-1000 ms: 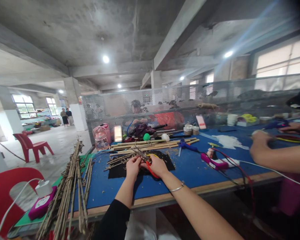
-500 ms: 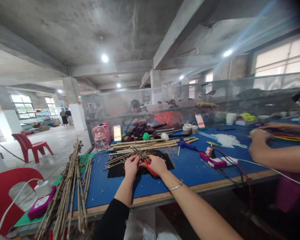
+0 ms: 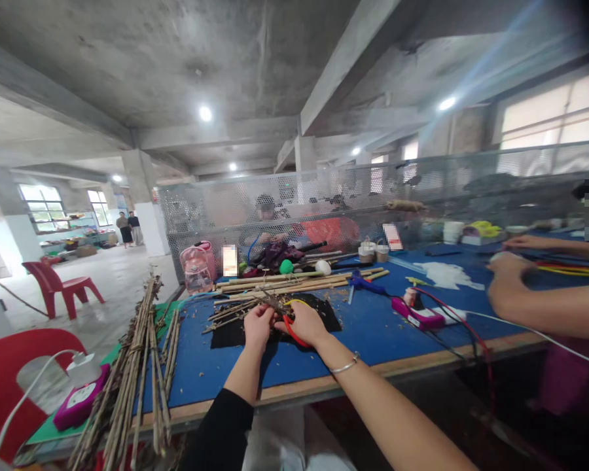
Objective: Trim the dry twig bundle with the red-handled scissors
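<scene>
My right hand is wrapped round a pair of scissors with red and yellow handles. Their dark blades point up and left, over a black mat. Close beside the blades, my left hand is closed in a pinch. Whatever lies between its fingertips is too small and hidden to make out. Thin cut sticks lie on the mat just left of my hands, among scattered chips. Behind them, longer pale sticks are laid across the blue table.
A bundle of dry sticks leans along the table's left end, near a purple power strip. A blue glue gun and another purple power strip with cables lie to the right. A co-worker's arms reach in there. A perforated metal screen stands behind.
The scissors' yellow handle has swung up and away from the red one, so the handles stand wider apart. My left hand stays nearly in place.
</scene>
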The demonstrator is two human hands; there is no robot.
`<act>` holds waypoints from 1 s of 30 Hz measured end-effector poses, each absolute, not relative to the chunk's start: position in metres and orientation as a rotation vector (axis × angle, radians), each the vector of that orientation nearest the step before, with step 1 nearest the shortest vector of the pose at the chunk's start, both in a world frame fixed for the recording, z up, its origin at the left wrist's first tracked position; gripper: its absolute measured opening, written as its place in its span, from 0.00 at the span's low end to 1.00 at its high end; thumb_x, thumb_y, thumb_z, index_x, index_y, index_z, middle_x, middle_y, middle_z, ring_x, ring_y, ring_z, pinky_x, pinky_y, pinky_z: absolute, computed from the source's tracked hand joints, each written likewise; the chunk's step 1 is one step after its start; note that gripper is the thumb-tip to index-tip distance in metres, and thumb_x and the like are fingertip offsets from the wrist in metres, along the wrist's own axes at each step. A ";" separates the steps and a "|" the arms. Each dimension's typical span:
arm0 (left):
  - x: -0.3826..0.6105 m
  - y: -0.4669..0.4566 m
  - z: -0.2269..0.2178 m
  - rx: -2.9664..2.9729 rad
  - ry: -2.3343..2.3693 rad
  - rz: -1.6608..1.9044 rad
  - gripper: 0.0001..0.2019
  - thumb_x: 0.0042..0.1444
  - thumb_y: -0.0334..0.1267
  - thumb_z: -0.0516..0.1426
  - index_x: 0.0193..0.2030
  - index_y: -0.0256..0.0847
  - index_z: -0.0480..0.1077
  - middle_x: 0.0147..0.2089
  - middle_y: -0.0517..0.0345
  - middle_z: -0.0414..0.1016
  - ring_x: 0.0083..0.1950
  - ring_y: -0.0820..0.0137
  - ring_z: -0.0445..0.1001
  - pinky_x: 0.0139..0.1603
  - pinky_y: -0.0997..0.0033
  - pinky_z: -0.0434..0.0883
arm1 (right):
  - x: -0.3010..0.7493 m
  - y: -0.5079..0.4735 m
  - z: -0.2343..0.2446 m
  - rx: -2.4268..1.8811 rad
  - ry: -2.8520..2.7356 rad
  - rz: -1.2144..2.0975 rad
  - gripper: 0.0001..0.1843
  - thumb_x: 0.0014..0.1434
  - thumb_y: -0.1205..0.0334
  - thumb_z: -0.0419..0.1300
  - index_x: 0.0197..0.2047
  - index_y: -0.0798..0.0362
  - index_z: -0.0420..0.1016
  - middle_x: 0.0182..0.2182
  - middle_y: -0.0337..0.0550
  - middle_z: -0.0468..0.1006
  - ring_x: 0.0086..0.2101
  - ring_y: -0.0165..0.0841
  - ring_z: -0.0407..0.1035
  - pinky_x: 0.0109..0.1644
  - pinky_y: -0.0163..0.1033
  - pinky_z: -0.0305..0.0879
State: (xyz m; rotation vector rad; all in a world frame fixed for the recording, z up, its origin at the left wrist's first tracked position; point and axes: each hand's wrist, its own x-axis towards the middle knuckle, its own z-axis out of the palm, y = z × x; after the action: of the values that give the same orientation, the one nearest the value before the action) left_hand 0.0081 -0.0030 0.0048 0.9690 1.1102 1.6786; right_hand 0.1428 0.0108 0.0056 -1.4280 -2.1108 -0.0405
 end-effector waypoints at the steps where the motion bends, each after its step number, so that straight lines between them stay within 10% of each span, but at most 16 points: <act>1: 0.008 -0.003 0.005 0.959 1.097 1.691 0.12 0.34 0.39 0.62 0.25 0.34 0.70 0.19 0.60 0.70 0.20 0.77 0.66 0.21 0.78 0.62 | 0.143 0.011 0.006 -1.430 -2.111 -0.043 0.28 0.45 0.38 0.56 0.37 0.55 0.66 0.35 0.48 0.72 0.39 0.38 0.66 0.41 0.38 0.57; 30: 0.006 0.001 0.000 0.930 1.078 1.710 0.11 0.35 0.37 0.63 0.27 0.34 0.70 0.22 0.58 0.71 0.23 0.75 0.70 0.23 0.78 0.66 | 0.144 0.005 0.012 -1.617 -2.110 0.123 0.30 0.45 0.33 0.51 0.36 0.51 0.71 0.34 0.47 0.77 0.37 0.40 0.71 0.36 0.36 0.60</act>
State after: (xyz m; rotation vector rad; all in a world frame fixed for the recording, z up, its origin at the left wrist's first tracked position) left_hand 0.0059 0.0012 0.0004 0.9298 1.0784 1.7104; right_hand 0.1440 0.0049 0.0123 -1.6169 -2.1101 0.1231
